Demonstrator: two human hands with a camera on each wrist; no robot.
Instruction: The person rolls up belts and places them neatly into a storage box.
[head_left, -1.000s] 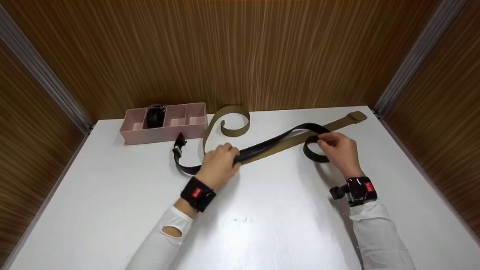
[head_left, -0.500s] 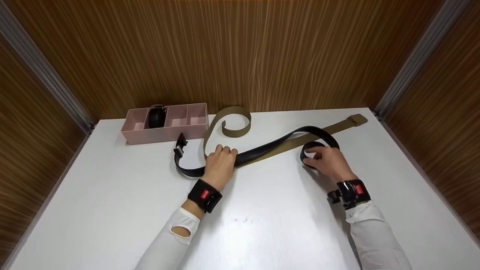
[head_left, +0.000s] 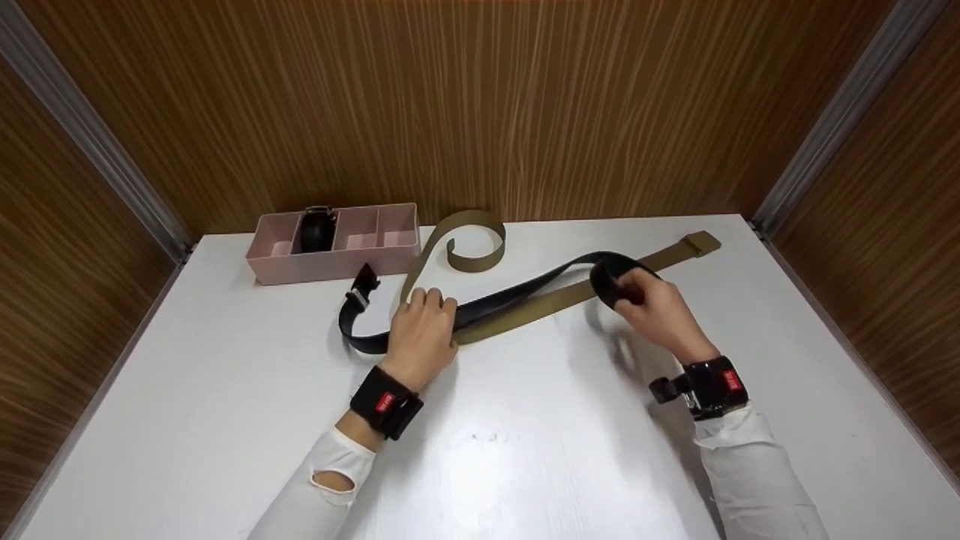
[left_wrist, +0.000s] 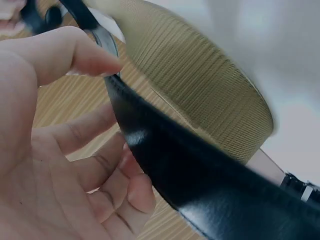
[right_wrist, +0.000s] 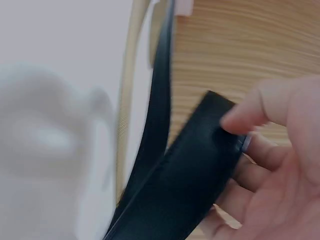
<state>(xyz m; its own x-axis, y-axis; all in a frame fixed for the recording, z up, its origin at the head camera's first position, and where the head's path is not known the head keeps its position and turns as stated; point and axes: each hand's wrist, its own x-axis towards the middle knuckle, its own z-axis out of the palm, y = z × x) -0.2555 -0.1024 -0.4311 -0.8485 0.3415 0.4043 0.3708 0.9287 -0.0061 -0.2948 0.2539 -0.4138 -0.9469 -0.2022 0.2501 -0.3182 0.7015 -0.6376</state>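
Observation:
A black leather belt runs across the table between both hands, its metal buckle at the left end. My left hand grips the belt near its middle, thumb on one face and fingers behind, as the left wrist view shows. My right hand pinches the belt's other end, which curls back in a loop. In the right wrist view, thumb and fingers hold the black strap close to its tip. Under the black belt lies a tan woven belt, partly covered by it and by my left hand.
A pink divided box stands at the back left, with a rolled black belt in one compartment. The tan belt's coiled end lies right of the box, and its end piece points to the back right. Wood-grain walls enclose the table.
My right hand has shifted its grip along the coiled end of the black belt and lifted it slightly, up and left. My left hand has moved a little left, still gripping the belt.

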